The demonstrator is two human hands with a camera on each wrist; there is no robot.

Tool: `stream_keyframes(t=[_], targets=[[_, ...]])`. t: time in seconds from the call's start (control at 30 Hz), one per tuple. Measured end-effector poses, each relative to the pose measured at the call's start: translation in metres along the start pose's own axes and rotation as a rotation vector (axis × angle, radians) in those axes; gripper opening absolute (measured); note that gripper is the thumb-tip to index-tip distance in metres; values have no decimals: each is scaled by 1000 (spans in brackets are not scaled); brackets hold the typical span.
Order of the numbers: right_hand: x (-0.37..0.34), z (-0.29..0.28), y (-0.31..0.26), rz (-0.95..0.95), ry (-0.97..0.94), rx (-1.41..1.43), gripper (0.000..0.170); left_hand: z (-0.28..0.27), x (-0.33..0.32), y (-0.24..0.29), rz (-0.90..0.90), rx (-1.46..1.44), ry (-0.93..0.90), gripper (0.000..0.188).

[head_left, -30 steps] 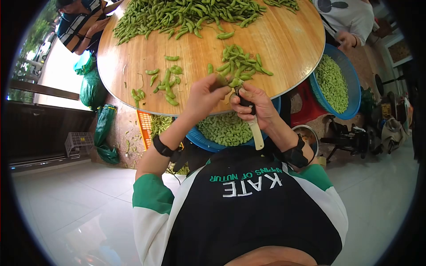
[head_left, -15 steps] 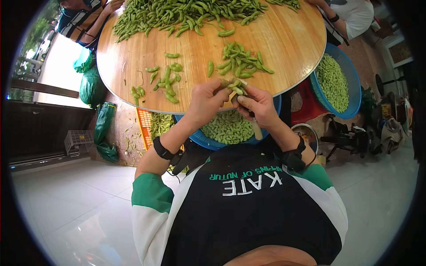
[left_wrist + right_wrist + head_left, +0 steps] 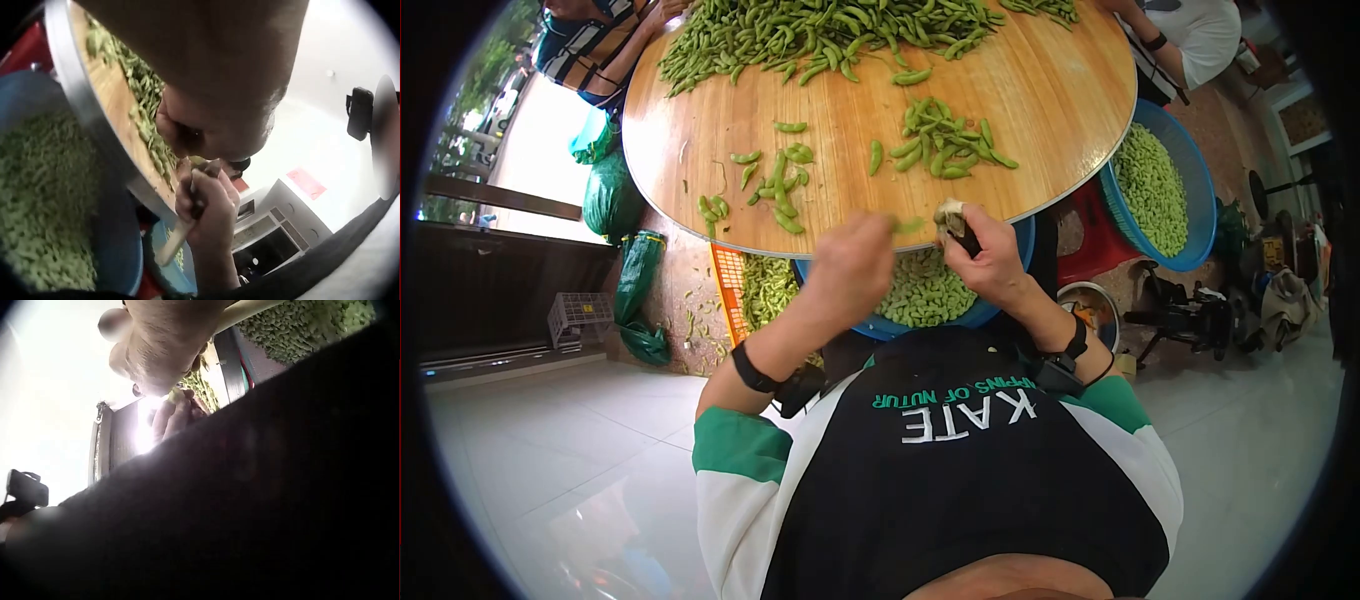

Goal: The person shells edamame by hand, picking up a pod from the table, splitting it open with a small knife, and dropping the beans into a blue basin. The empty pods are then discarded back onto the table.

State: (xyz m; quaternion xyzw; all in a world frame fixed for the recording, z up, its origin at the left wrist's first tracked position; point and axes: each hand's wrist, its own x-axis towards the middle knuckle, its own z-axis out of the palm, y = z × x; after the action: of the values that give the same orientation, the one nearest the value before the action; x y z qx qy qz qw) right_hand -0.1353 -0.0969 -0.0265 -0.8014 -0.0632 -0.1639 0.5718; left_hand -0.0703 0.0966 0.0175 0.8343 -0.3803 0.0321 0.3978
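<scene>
Green pods (image 3: 820, 40), heaped and loose, with two working hands

Head view: The main heap lay across the far part of a round wooden bench (image 3: 1050, 110). One smaller cluster (image 3: 945, 140) sat nearer the person, right of the middle; some loose pods (image 3: 780, 200) lay to its left. Left hand (image 3: 850, 272): blurred, fingers curled, one pod (image 3: 910, 226) pinched at the fingertips, just above the near rim. Right hand (image 3: 990, 262): closed around a dark-and-pale tool (image 3: 968, 238). Below the near edge, one blue basin (image 3: 1028, 250) of shelled beans (image 3: 927, 290), with an orange crate (image 3: 726, 290) to its left. Well to the right, a second blue basin (image 3: 1208, 190), also filled with beans.

Left wrist view: Right hand curled round the tool, its pale end slanting downward; left hand close above. Pods lay on the bench beyond.

Right wrist view: Left fingers gripped a pale green pod, near the right hand. Pods showed behind, partly hidden.
</scene>
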Motion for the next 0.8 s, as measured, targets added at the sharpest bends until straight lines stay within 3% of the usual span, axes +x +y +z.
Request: stream_keyframes(t=[0.07, 0.1, 0.13, 0.17, 0.2, 0.27, 0.4, 0.47, 0.5, 0.53, 0.57, 0.63, 0.67, 0.73, 0.8], targets=[[-1, -4, -2, 57, -70, 106, 23, -23, 8, -17, 32, 374, 50, 10], [-1, -7, -7, 60, -201, 114, 22, -30, 14, -22, 32, 377, 49, 10], [0, -9, -9, 61, -334, 121, 20, -36, 22, -26, 108, 597, 136, 10], [0, -6, -8, -66, -280, 15, 17, -39, 31, -29, 187, 816, 226, 11], [1, -3, -6, -70, -279, 16, 17, -35, 36, -35, 189, 819, 228, 11], [3, 2, -2, -142, -202, -54, 17, -12, 43, -52, 57, 478, 187, 12], [3, -2, -4, -208, -154, -145, 15, 25, 61, -70, -50, 472, 97, 16], [2, -10, -13, 314, -263, 257, 29, 30, 63, -75, 2, 455, 120, 13], [2, -13, -11, 315, -259, 257, 29, 27, 62, -68, -96, 236, 105, 12], [5, -16, -8, 417, -261, 449, 33, 24, 62, -62, -191, 18, 88, 12], [7, -18, -5, 517, -258, 643, 37, 21, 62, -54, -187, 19, 81, 12], [13, -13, -7, 532, -184, 740, 37, 20, 56, -39, -419, -643, -91, 12], [17, -11, -8, 543, -122, 831, 37, 20, 52, -34, -421, -644, -94, 12], [19, -10, -1, 542, -115, 889, 34, 21, 47, -27, -512, -995, -194, 14], [19, -10, -2, 537, -160, 1043, 30, 23, 43, -24, -524, -1045, -196, 13]])
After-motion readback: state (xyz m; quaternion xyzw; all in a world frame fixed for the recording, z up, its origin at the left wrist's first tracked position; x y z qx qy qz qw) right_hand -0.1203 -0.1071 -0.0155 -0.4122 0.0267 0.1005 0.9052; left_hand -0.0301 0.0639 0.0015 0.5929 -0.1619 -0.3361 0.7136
